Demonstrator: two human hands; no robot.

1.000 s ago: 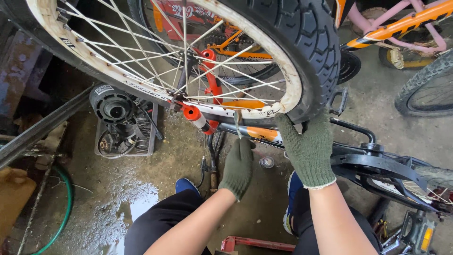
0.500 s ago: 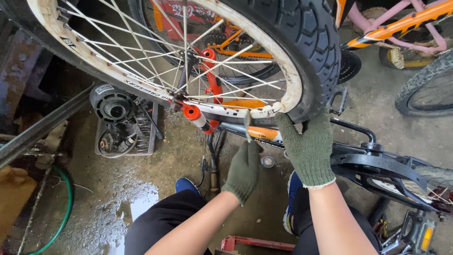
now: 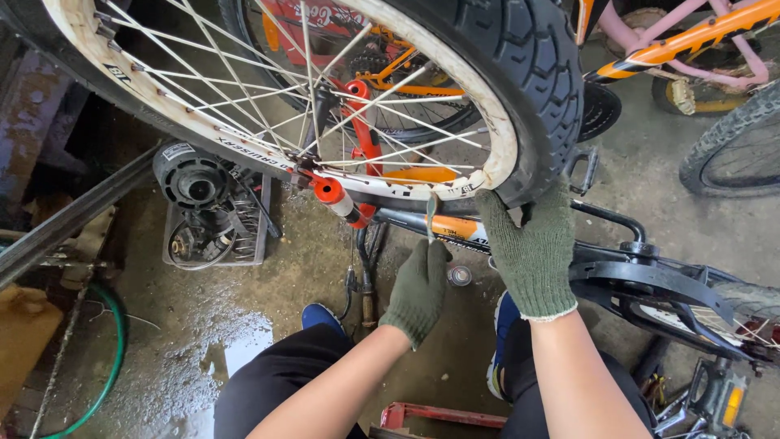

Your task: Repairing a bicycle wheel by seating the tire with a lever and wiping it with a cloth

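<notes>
Head view: bike wheel (image 3: 341, 106) fills upper frame, white rim, black knobby tire (image 3: 528, 73), silver spokes. Left hand (image 3: 418, 289) in dark green glove, grip closed around a thin metal tool (image 3: 431, 213) whose tip points up at the rim edge. Right hand (image 3: 532, 248) in lighter green glove, grip clamped on the tire at its lower right, beside the tool. Orange bike frame (image 3: 455, 228) just behind the hands. Red fork (image 3: 361, 138) behind spokes. Wet concrete floor (image 3: 203, 358) below, crate of parts (image 3: 215, 223) at left, green hose (image 3: 114, 333) far left.
</notes>
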